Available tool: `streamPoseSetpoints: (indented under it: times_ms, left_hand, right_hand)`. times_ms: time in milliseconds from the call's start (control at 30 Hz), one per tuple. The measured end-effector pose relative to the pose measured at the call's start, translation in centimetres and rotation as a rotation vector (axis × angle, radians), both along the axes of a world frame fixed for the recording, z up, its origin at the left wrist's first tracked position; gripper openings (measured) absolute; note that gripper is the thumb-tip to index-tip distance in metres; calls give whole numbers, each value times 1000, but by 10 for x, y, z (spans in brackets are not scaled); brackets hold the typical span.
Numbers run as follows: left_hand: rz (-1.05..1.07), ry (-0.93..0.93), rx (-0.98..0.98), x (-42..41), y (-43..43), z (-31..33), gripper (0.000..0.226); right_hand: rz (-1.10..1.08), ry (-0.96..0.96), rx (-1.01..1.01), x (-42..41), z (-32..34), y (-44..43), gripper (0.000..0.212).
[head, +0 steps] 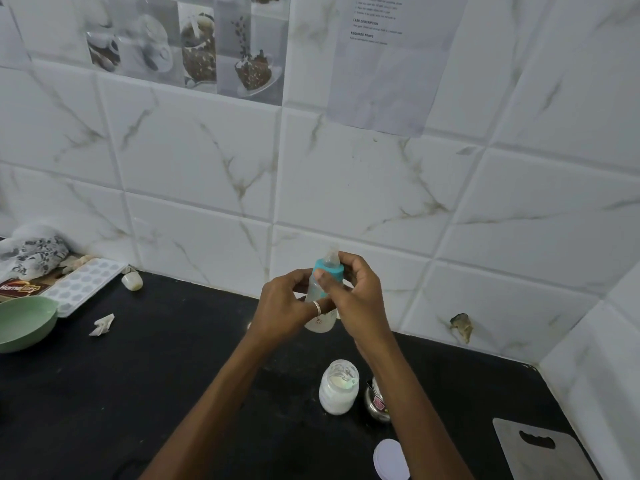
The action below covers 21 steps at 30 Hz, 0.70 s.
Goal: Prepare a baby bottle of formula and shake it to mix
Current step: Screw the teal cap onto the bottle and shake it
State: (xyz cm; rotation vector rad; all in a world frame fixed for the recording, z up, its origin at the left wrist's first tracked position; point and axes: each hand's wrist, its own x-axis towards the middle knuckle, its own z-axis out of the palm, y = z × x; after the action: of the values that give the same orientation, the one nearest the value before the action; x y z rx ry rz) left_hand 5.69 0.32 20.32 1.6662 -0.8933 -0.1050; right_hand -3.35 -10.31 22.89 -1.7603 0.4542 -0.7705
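above the black tabletop (138, 358), the left hand (291, 306) curls its grip round the body of the upright baby bottle (320, 323). the right hand (360, 299) pinches the teal collar (329, 268). light, smooth plastic, probably slippery: best clasped round the body, twisted at the collar.

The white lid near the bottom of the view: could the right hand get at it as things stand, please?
Probably not yet: the right hand grips the teal collar of the baby bottle while the left hand holds its body. Once freed, the way looks open: the white lid lies uncovered beside that forearm.
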Motion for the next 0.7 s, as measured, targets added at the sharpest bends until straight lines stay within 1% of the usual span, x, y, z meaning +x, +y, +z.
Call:
streamPoseSetpoints:
  times_ms: [67,233,300,367,433,500,567,633,700]
  left_hand:
    - [-27,7,13,0,1,1,46]
    - [-134,46,51,4,5,7,56]
    - [-135,48,52,4,5,7,55]
    - [-98,47,46,1,1,5,51]
    - [-8,15,26,-5,-3,0,50]
    - [80,-32,-19,-13,-8,-5,46]
    - [117,-79,-74,-20,-10,-9,38]
    - [129,-101,-100,-24,-12,-11,32]
    - [133,-110,-90,-23,-13,-11,31]
  right_hand:
    - [27,13,-39,-1,-1,-4,42]
    - [372,83,5,-11,15,-31,45]
    - [408,88,-10,-13,20,-36,42]
    - [357,63,20,-13,20,-33,36]
    - [235,31,54,-11,12,-22,34]
    - [64,18,2,-6,1,-8,39]
    - [-60,11,-60,-3,-8,5,45]
    - [-109,16,-78,-2,-10,11,47]
    - [-119,25,-79,-1,-10,10,48]
